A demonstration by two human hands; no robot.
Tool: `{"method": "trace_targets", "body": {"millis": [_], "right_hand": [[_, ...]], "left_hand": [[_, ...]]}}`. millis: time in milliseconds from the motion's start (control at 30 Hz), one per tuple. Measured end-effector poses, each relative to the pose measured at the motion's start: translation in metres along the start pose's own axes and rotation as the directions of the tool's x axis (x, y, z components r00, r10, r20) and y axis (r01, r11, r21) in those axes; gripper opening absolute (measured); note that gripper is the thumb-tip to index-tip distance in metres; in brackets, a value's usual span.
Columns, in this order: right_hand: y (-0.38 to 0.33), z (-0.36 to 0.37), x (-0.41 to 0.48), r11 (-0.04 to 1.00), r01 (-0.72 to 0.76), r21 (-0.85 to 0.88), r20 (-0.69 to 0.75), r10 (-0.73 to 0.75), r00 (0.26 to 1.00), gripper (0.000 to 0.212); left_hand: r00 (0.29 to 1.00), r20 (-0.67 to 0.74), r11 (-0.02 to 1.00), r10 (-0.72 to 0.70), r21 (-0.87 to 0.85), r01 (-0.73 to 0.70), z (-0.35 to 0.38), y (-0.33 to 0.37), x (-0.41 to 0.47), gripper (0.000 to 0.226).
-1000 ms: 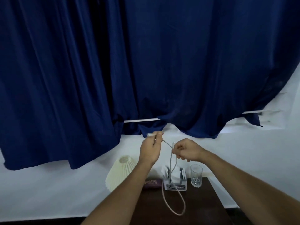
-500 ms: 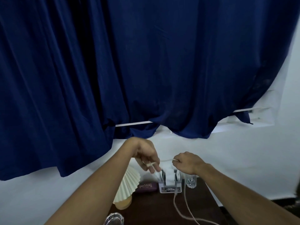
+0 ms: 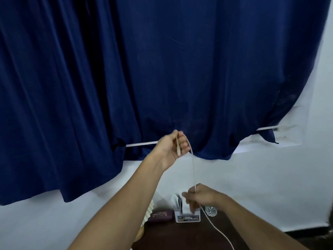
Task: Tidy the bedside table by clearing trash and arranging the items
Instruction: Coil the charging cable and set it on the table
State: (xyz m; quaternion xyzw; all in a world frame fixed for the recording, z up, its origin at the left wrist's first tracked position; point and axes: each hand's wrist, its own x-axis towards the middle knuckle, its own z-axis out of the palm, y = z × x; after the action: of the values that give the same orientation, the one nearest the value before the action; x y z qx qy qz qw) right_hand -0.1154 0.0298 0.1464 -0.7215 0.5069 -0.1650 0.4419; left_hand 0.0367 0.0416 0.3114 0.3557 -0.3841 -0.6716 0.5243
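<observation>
A thin white cable point(image 3: 193, 168) runs taut between my two hands. My left hand point(image 3: 173, 148) is raised in front of the curtain and pinches the cable's plug end, which hangs down past its fingers. My right hand point(image 3: 200, 197) is lower, above the dark wooden bedside table point(image 3: 189, 235), with its fingers curled round the cable. Below that hand the cable trails down across the table towards the bottom edge of the view.
At the table's back stand a white holder point(image 3: 187, 216) with cards, a maroon glasses case point(image 3: 160, 215), a cut glass point(image 3: 211, 211) and a pleated cream lampshade point(image 3: 148, 213), partly hidden by my left arm. A dark blue curtain point(image 3: 144, 78) hangs above a white wall.
My left hand has risen from table height to curtain level with the cable's end. My right hand has stayed low, so the cable now stretches upright between them.
</observation>
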Motion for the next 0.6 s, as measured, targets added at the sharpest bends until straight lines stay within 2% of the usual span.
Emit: {"method": "trace_targets", "body": {"millis": [100, 133, 200, 267, 333, 433, 600], "right_hand": [[0.006, 0.005, -0.012, 0.965, -0.073, -0.252, 0.154, 0.114, 0.981, 0.048], [0.007, 0.005, -0.016, 0.941, -0.076, -0.330, 0.171, 0.139, 0.975, 0.048], [0.001, 0.003, -0.021, 0.882, -0.050, -0.469, 0.123, 0.121, 0.985, 0.049], [-0.010, -0.002, -0.023, 0.857, 0.024, -0.514, 0.027, -0.012, 1.000, 0.054], [-0.022, -0.011, -0.021, 0.875, 0.117, -0.469, -0.075, -0.172, 0.982, 0.055], [-0.038, -0.028, -0.018, 0.813, 0.226, -0.536, -0.161, -0.361, 0.919, 0.050], [-0.055, -0.044, -0.014, 0.680, 0.212, -0.702, -0.220, -0.491, 0.843, 0.040]], "left_hand": [[0.981, -0.069, 0.980, 0.182, -0.072, -0.187, 0.004, 0.010, 0.006, 0.026], [0.973, -0.090, 0.976, 0.214, -0.032, -0.218, 0.002, 0.011, 0.009, 0.023], [0.962, -0.109, 0.956, 0.251, 0.182, -0.229, -0.007, 0.004, 0.014, 0.023], [0.959, -0.099, 0.873, 0.265, 0.447, -0.195, -0.021, -0.011, 0.021, 0.025], [0.958, -0.086, 0.790, 0.274, 0.589, -0.173, -0.034, -0.026, 0.025, 0.025], [0.969, -0.063, 0.733, 0.240, 0.665, -0.139, -0.048, -0.041, 0.022, 0.026], [0.994, -0.041, 0.743, 0.102, 0.668, -0.048, -0.054, -0.048, 0.015, 0.023]]}}
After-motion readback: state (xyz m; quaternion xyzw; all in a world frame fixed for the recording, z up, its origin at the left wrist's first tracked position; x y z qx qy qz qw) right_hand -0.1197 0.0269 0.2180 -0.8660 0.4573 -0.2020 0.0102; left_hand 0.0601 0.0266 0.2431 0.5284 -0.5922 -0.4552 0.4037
